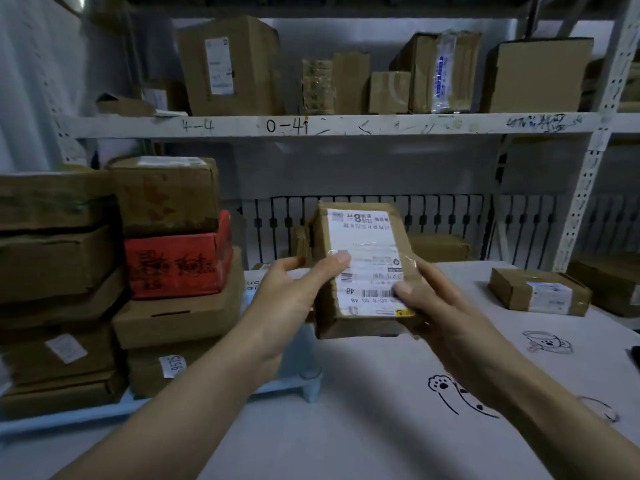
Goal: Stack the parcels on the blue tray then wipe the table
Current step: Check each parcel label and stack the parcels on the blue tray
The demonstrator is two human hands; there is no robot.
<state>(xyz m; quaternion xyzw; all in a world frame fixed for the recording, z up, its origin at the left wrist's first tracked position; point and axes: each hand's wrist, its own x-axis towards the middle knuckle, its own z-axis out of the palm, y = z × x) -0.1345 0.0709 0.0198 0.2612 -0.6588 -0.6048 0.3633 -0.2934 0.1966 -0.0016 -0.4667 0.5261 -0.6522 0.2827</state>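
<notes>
A small brown parcel [367, 237] with a white shipping label is held up in the air above the table. My left hand [294, 299] grips its left edge with the thumb across the label. My right hand [436, 306] grips its lower right corner, thumb on the label. The blue tray [304, 379] lies at the left of the table, its right end showing below my left forearm. On it stand several stacked parcels, among them a red box [176, 265] and a flat brown box [180, 320]. Another small labelled parcel [540, 292] lies on the table at the right.
The table [363, 410] has a pale cloth with paw and cartoon drawings. A metal shelf [311, 126] behind carries several cardboard boxes. More boxes [440, 245] sit at the table's far edge, and another brown box [609, 282] at far right.
</notes>
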